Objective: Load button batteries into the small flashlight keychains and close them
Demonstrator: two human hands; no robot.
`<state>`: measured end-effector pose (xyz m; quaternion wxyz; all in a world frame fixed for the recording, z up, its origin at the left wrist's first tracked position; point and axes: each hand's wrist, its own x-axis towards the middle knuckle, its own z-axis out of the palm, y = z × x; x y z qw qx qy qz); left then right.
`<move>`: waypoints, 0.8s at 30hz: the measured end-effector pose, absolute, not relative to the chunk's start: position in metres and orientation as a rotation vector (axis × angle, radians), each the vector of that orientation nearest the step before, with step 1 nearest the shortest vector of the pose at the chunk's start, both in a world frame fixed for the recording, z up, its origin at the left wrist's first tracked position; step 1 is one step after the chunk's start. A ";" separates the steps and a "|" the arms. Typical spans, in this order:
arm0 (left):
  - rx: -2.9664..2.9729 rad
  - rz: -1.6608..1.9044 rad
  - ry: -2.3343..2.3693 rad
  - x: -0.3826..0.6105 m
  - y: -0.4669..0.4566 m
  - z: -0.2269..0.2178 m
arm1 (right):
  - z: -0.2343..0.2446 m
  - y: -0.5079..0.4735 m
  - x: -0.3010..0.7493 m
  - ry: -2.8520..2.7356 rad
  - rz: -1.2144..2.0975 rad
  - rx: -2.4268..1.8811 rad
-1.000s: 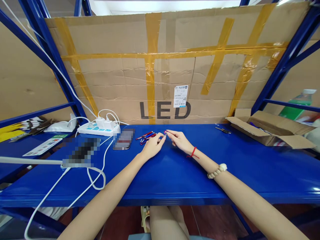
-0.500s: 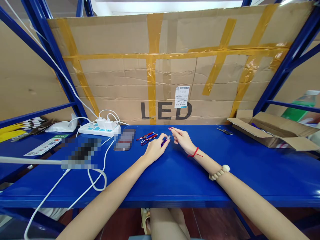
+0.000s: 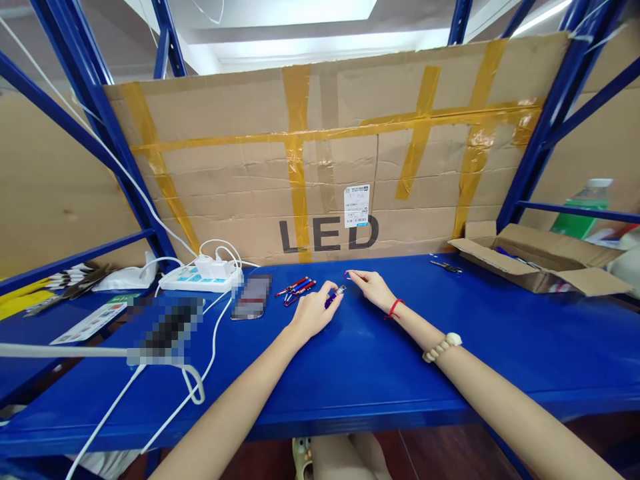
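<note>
My left hand (image 3: pixel 314 311) is closed round a small purple flashlight (image 3: pixel 334 297) whose silver tip sticks out toward the right. My right hand (image 3: pixel 371 287) hovers just right of it, with thumb and forefinger pinched on a tiny purple piece (image 3: pixel 347 273). Both hands are low over the blue shelf (image 3: pixel 350 360). A few red and blue flashlights (image 3: pixel 297 289) lie on the shelf just left of my left hand.
A blurred phone (image 3: pixel 251 297) and a white power strip (image 3: pixel 200 277) with chargers and trailing white cables lie at the left. An open cardboard box (image 3: pixel 540 257) stands at the right, small pliers (image 3: pixel 447 267) near it. A taped cardboard sheet marked LED (image 3: pixel 330 167) backs the shelf.
The hands have drawn apart: the left keeps the flashlight body, the right has pulled a small purple piece off its end. The view has tilted upward.
</note>
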<state>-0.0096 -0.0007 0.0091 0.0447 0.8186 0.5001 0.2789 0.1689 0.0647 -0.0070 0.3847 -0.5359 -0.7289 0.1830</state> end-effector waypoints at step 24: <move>2.535 0.883 1.682 -0.013 0.003 0.014 | 0.011 0.071 0.243 -1.432 0.111 -2.226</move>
